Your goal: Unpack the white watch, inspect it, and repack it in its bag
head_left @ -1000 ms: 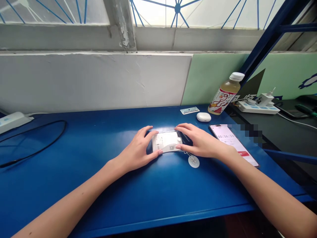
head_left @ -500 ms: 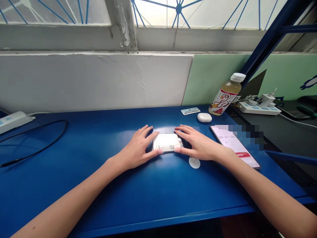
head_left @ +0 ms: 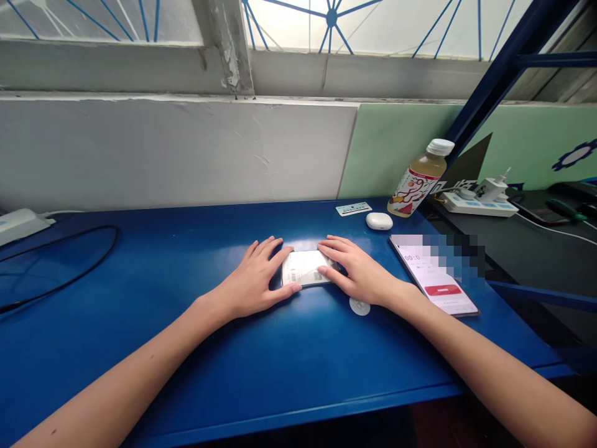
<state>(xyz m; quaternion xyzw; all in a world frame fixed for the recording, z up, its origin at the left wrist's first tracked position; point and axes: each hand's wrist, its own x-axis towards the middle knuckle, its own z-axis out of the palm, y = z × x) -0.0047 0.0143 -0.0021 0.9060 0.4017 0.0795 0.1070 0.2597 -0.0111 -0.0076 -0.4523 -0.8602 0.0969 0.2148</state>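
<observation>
A small flat packet (head_left: 306,266) with a shiny white labelled face lies on the blue desk, between my two hands. Its label carries printed codes, blurred by glare. My left hand (head_left: 254,277) grips the left end, index finger by the upper corner and thumb by the lower one. At the right end, my right hand (head_left: 357,267) has its fingers along the upper corner and its thumb across the white face. That hand covers the packet's right end. Just below my right hand, partly covered by it, is a round white sticker (head_left: 359,307).
Right of my hands lies a phone (head_left: 436,274) with a lit screen. Behind it are a white earbud case (head_left: 379,221), a printed card (head_left: 353,209) and a drink bottle (head_left: 416,180). Power strips (head_left: 480,204) and a black cable (head_left: 105,255) flank the desk (head_left: 186,367).
My right thumb has moved up and inward, from the packet's lower right corner onto its white face. My left hand keeps its place at the left end. The whole view has shifted slightly.
</observation>
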